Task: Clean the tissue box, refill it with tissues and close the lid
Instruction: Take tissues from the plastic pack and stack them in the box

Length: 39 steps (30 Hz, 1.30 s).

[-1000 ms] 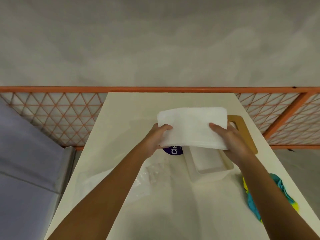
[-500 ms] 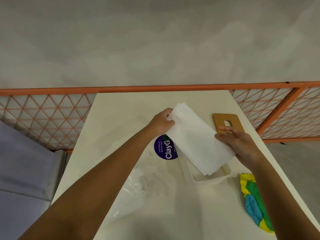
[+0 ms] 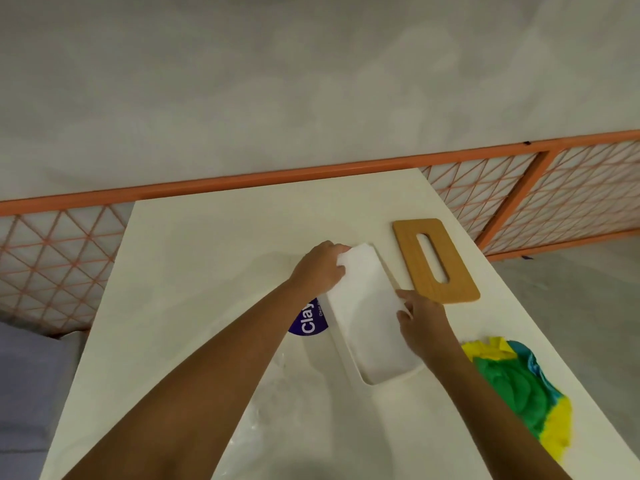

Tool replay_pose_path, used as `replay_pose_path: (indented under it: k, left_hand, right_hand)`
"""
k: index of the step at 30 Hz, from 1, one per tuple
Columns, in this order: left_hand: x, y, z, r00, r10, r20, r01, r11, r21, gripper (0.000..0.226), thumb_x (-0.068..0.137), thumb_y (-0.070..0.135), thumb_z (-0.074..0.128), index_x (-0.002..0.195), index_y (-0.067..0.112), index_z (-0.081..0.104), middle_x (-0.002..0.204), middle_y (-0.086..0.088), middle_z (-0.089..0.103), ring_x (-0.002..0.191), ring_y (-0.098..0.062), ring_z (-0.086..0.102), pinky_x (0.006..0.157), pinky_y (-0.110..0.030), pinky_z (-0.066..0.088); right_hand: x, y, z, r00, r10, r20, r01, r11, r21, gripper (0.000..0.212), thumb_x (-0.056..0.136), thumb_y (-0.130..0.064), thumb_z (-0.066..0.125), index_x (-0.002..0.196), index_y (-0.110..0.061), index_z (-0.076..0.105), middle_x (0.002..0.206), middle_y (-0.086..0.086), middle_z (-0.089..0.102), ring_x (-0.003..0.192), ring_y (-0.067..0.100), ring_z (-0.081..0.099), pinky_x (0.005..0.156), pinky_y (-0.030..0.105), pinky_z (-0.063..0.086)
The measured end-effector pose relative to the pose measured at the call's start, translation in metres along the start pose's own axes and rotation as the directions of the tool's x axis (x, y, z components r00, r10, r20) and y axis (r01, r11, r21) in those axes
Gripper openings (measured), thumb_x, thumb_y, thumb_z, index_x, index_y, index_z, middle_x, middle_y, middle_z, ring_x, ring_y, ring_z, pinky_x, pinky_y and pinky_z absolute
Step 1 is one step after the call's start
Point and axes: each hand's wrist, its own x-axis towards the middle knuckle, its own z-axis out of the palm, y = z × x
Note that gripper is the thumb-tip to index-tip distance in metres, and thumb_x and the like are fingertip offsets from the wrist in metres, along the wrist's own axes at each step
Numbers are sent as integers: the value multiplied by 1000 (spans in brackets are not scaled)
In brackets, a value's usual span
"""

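Since half a second ago the stack of tissues point(image 3: 367, 306) has swung from a tilt above the tissue box point(image 3: 389, 377) down into line with it, and it now lies in the box's opening, filling most of it. The left hand point(image 3: 320, 268) grips the stack at the box's far end, fingers curled close together over the top of the stack. The right hand point(image 3: 424, 325) pinches the stack's long edge at the box's right wall, between forefinger and thumb; its other fingers are hidden. To seat the tissues well, I judge both hands should ease the stack down level, tuck the corners inside the walls so no sheet folds over the rim, then let go together. The wooden lid point(image 3: 434, 261) lies flat just right of the box's far end, slot upward, not yet fitted. A purple-labelled wrapper point(image 3: 308, 320) sits just left of the box, and a colourful cloth point(image 3: 512, 382) near its right side.
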Motion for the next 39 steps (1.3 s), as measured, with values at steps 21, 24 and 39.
replay_pose_path:
  k: [21,24,39]
  left_hand:
    - [-7,-19,9,977,133,-168,-82,956,283,43,93,31,48,136,24,44,129,1,48,121,-18,40,100,-27,25]
    - [-25,-24,0,969,120,-217,-69,971,231,42,93,30,49,134,23,47,127,1,49,118,-17,42,98,-25,28]
    - [-187,-123,-10,916,-95,-390,173,970,170,40,86,33,58,121,15,62,112,-6,62,103,-26,59,91,-34,42]
  right_hand:
    - [-5,-21,7,997,-82,-8,75,948,-310,33,96,-11,44,128,-10,50,129,6,51,116,20,53,95,29,46]
    - [-9,-35,8,987,-161,-20,151,956,-250,32,95,-13,47,127,-13,52,128,5,53,114,18,55,97,26,45]
    - [-46,-89,87,908,-151,391,25,951,309,22,84,2,55,100,-5,67,89,5,59,68,12,53,60,10,48]
